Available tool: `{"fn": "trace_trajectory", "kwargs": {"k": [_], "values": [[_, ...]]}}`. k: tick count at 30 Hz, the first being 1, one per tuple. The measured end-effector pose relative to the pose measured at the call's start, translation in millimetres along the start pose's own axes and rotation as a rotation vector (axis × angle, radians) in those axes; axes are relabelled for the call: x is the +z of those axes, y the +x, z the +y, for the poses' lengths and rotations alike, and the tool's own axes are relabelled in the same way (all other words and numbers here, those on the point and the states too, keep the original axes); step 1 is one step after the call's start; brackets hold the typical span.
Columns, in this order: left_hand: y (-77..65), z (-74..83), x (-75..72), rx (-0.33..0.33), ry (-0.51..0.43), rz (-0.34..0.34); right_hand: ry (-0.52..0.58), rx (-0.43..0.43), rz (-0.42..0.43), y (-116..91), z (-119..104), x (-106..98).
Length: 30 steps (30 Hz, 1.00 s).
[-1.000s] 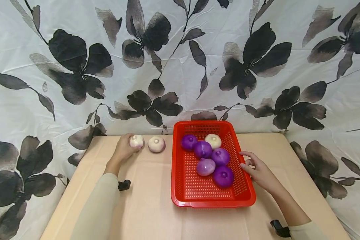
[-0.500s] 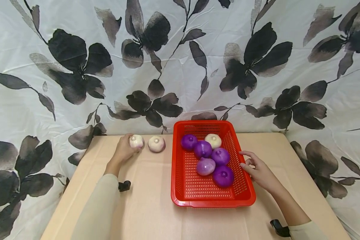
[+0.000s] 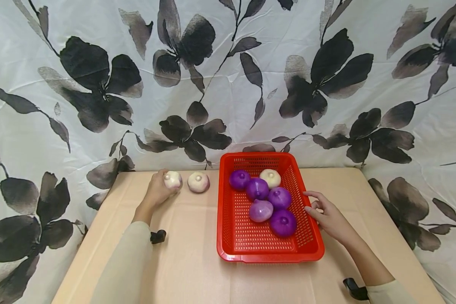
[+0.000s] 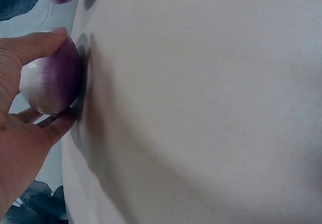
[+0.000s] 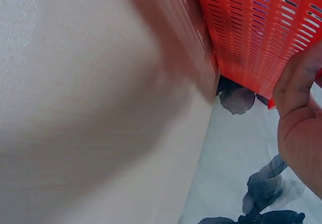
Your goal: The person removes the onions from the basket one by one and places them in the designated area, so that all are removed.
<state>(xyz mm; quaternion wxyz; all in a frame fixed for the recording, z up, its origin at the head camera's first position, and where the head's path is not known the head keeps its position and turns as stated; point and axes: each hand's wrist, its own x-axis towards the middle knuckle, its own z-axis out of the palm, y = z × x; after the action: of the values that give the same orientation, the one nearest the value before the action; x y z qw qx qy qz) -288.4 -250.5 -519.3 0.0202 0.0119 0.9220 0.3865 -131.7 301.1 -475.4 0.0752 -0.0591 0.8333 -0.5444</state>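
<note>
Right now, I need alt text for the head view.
A person's left grip holds a pale onion, another beside it on the table; the right grip touches a red basket holding five purple onions and one cream onion.

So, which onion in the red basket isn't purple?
The cream-white onion, toward the far end of the red basket. The other five onions in there are all purple, one of them paler.

left grip (image 3: 157,190), right grip (image 3: 324,214), both curved
</note>
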Motion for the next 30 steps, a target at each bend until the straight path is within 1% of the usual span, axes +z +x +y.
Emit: {"fn": "trace_trajectory", "kwargs": {"k": [5,13,18,21,24,26,28,30], "values": [[-1.0,0.2,0.3,-0.007,0.0,0.001,0.003,0.003,0.0,0,-1,0],[-3.6,1.9,-2.6,0.03,0.019,0.012,0.011,0.014,0.001,1,-1,-1],[-5.5,6.3,-5.7,0.037,0.013,0.004,0.014,0.02,0.0,1,-1,-1],[-6.5,9.6,-8.5,0.048,0.016,0.01,0.01,0.021,0.004,1,-1,-1],[-7.6,14.5,-12.3,0.06,0.021,0.017,0.01,0.019,0.002,1,-1,0],[-8.5,20.4,-14.8,0.071,0.02,0.022,0.011,0.019,-0.001,1,-1,0],[-9.5,27.4,-17.1,0.101,0.025,0.028,0.009,0.019,-0.003,1,-1,0],[-10.5,35.8,-19.1,0.148,0.032,0.047,0.009,0.017,-0.004,1,-1,0]]}}
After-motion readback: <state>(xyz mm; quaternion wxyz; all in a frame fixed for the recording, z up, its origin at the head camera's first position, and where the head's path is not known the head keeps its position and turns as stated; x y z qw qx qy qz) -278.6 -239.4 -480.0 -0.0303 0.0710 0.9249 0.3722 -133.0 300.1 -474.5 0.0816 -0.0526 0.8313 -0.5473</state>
